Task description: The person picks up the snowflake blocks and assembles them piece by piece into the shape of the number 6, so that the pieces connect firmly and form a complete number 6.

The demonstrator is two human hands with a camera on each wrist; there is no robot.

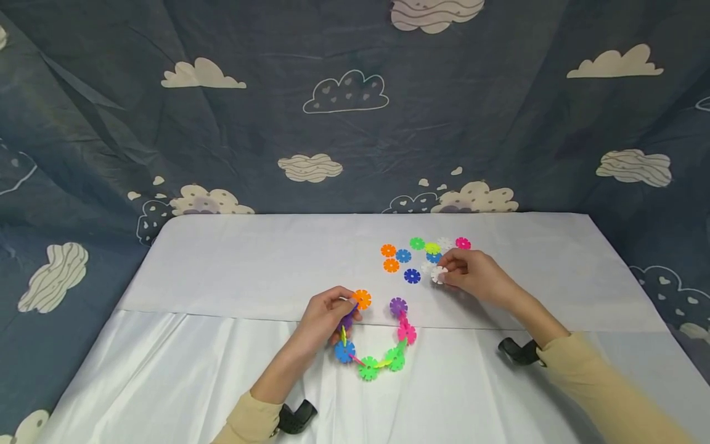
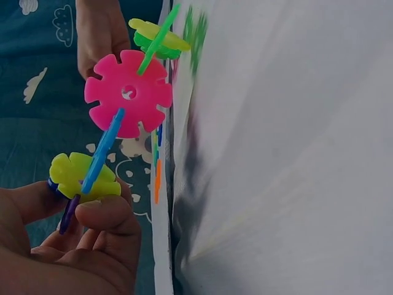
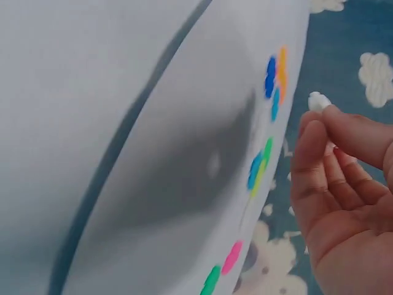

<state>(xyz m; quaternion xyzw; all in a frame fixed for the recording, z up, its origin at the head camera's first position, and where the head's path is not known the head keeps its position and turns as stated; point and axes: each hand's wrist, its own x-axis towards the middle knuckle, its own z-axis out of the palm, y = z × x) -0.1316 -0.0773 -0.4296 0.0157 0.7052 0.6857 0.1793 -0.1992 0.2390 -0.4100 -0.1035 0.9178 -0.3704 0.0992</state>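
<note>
My left hand (image 1: pixel 327 317) grips one end of a curved chain of interlocking notched plastic discs. An orange disc (image 1: pixel 362 299) shows at its fingertips. Along the chain come a blue disc (image 1: pixel 345 351), a green disc (image 1: pixel 368 369), a pink disc (image 1: pixel 407 333) and, at the other end, a purple disc (image 1: pixel 398 306). In the left wrist view, finger and thumb pinch the chain near a yellow disc (image 2: pixel 83 175); a pink disc (image 2: pixel 129 92) stands beyond. My right hand (image 1: pixel 474 274) pinches a white disc (image 1: pixel 438 275) between thumb and finger, close to the loose discs.
Loose discs lie at the back of the white-covered table (image 1: pixel 249 265): two orange discs, a dark blue disc (image 1: pixel 412 275), a green disc (image 1: pixel 417 243), a pink disc (image 1: pixel 463 243) and several others, some overlapping. A dark cloud-patterned curtain (image 1: pixel 249 135) hangs behind the table.
</note>
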